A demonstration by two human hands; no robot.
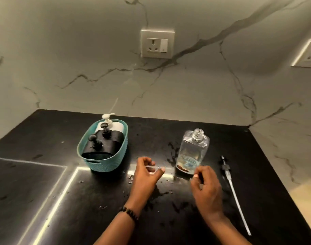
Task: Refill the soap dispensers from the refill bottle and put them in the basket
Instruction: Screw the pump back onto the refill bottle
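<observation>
Between both hands (176, 175), something thin and clear (hard to identify).

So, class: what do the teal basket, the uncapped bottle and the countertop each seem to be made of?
Basket: moulded plastic, matt, by its woven-pattern walls and cut handle slot.
Uncapped bottle: clear plastic, probably, glossy; the counter shows through it and its neck is threaded.
Countertop: polished dark stone, likely granite; it mirrors the lights.
</observation>
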